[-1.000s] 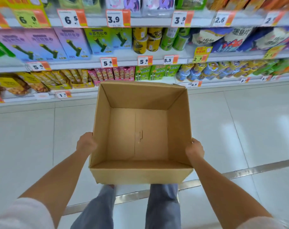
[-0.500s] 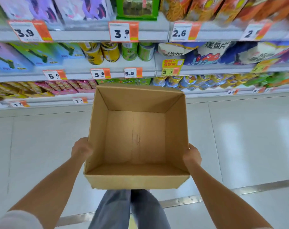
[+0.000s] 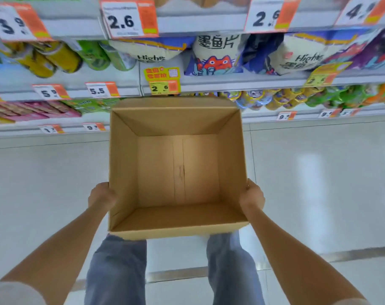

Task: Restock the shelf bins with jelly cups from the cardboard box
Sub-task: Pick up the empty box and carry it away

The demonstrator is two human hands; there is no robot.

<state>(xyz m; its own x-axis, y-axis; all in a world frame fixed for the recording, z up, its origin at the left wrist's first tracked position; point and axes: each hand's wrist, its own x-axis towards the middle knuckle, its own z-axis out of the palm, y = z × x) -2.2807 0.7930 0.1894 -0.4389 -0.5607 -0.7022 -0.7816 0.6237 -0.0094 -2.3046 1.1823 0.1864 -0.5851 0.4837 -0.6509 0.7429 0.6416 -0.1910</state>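
Observation:
I carry an open cardboard box (image 3: 178, 172) in front of me, and nothing lies inside it. My left hand (image 3: 100, 194) grips its left wall from outside, with the fingers hidden under the box. My right hand (image 3: 252, 195) grips the right wall the same way. Colourful jelly cups (image 3: 282, 99) fill the lowest shelf bins at the right, just beyond the box's far edge.
Shelves (image 3: 231, 83) with orange price tags run across the top, holding cans (image 3: 55, 58), snack bags (image 3: 218, 53) and pink packets (image 3: 33, 108). White floor tiles spread on both sides. A metal floor strip (image 3: 352, 252) crosses behind my legs (image 3: 119, 269).
I have stepped closer to the shelves and moved right along them. The shelves look larger, and the jelly cups now sit just past the box. Both hands keep their grip.

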